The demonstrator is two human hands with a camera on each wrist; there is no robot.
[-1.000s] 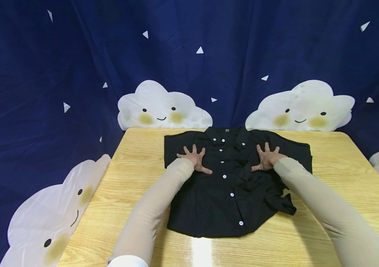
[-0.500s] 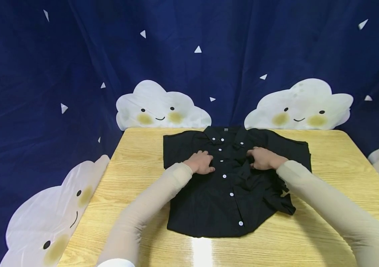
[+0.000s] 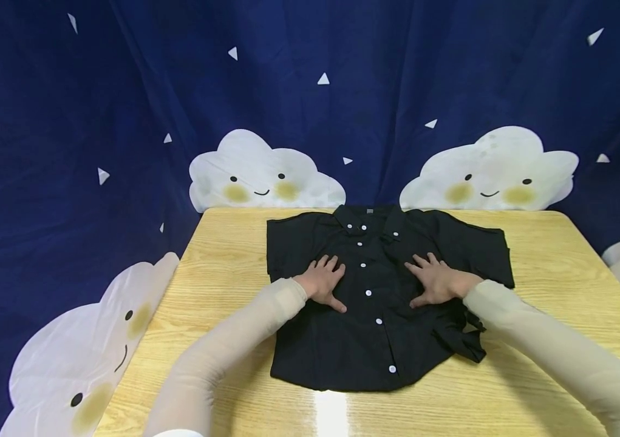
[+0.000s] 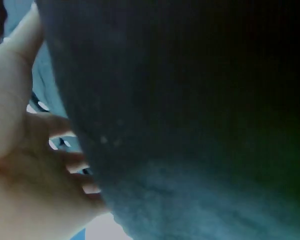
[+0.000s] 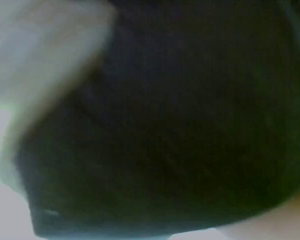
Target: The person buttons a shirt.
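Observation:
A black short-sleeved button-up shirt point(image 3: 337, 346) lies front side up on the wooden table, its collar at the far edge and its hem toward me. White buttons run down its middle. My left hand point(image 3: 323, 281) rests with spread fingers on the left half of the chest. On the other half lies my right hand point(image 3: 436, 280), its fingers spread as well. The lower right side of the shirt is bunched near my right forearm. Dark cloth fills most of both wrist views; in the left one, part of my left hand point(image 4: 20, 150) shows at the side.
The light wooden table point(image 3: 222, 267) extends past the shirt on both sides and in front. Behind it hangs a dark blue curtain point(image 3: 288, 60) with white triangles and smiling clouds. A bright reflection lies on the table's near part.
Both hands first drew their fingers in, then spread them again slightly nearer to me. The bunched cloth by the right hand has smoothed out on the chest, and the right sleeve has shifted a little.

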